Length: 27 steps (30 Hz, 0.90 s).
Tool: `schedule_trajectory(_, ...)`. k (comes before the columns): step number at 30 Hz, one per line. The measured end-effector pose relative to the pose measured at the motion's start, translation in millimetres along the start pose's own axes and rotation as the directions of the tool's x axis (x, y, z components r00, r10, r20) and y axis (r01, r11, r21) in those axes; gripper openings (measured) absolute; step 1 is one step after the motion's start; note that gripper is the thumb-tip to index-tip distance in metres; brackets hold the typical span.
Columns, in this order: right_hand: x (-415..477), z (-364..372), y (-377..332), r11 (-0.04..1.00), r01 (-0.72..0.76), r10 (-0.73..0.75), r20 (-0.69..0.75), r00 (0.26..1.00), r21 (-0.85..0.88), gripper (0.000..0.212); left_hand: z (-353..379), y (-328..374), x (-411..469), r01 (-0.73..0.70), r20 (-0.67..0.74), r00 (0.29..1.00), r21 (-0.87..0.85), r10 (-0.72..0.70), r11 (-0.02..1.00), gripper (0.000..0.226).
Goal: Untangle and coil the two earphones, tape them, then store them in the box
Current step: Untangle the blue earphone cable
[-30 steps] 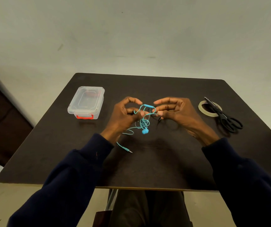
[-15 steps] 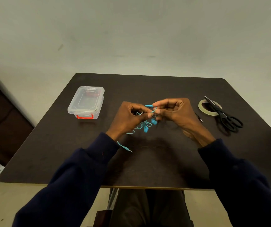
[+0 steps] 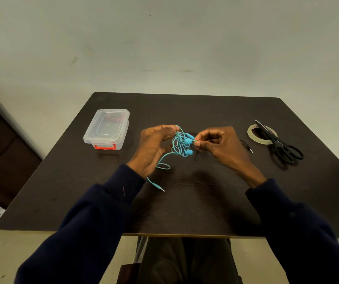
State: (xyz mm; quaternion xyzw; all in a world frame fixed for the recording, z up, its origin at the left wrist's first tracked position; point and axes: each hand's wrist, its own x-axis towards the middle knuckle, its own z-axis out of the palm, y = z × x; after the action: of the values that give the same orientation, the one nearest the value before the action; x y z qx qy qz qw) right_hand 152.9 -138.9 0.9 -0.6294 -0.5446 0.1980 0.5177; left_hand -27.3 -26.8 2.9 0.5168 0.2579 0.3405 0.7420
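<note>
A tangled turquoise earphone [image 3: 179, 145] hangs between my two hands above the middle of the dark table [image 3: 185, 212]. My left hand [image 3: 154, 146] pinches the top of its cord loops. My right hand [image 3: 219, 144] pinches an earbud end of the same bundle. Its cord trails down to a plug [image 3: 161, 188] lying on the table. A black earphone cord [image 3: 246, 145] lies partly hidden behind my right hand, its plug showing to the right. A clear lidded box [image 3: 107, 128] with a red latch stands at the left.
A roll of tape [image 3: 261, 134] lies at the right with black scissors [image 3: 281, 145] resting across it. The table's front edge is close to my body, and pale floor surrounds the table.
My hands have drawn slightly apart, spreading the turquoise loops wider. The left hand's fingers rose to the top of the bundle. The plug on the table has stayed put.
</note>
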Motion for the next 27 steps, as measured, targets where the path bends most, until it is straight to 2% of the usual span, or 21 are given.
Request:
schedule_trajectory(3,2,2,2,0.998,0.002,-0.002,0.0,1.0,-0.069,0.002,-1,2,0,0.067,0.086,0.995,-0.126,-0.056,0.99,0.018)
schedule_trajectory(6,3,3,0,0.999,-0.012,0.01,-0.042,0.999,-0.05,0.007,-1,6,0,0.06,0.129,0.99,-0.078,-0.049,0.995,0.02)
schedule_trajectory(10,2,4,-3,0.99,0.033,-0.037,-0.032,0.999,-0.138,0.008,-3,5,4,0.01,0.087,0.996,-0.077,-0.003,0.997,0.014)
schedule_trajectory(14,1,4,-6,0.976,0.103,-0.117,-0.062,0.991,-0.192,0.007,-9,-1,7,0.068,-0.043,0.996,-0.168,-0.077,0.983,0.009)
schedule_trajectory(18,-1,6,-9,0.999,0.049,-0.05,-0.129,0.99,-0.011,0.004,-11,-4,2,-0.008,-0.105,0.994,0.074,0.015,0.997,0.018)
schedule_trajectory(21,2,11,-10,0.996,0.015,-0.001,-0.151,0.989,0.086,0.009,-9,-4,0,-0.052,-0.045,0.997,0.17,0.061,0.984,0.026)
schedule_trajectory(25,6,17,-14,0.997,0.046,-0.035,-0.196,0.98,0.055,0.011,-9,-4,1,-0.099,0.084,0.993,0.193,0.084,0.976,0.033)
schedule_trajectory(27,8,18,-16,0.997,0.063,-0.052,-0.201,0.978,0.045,0.012,-8,-5,2,-0.173,0.133,0.981,0.242,0.144,0.955,0.033)
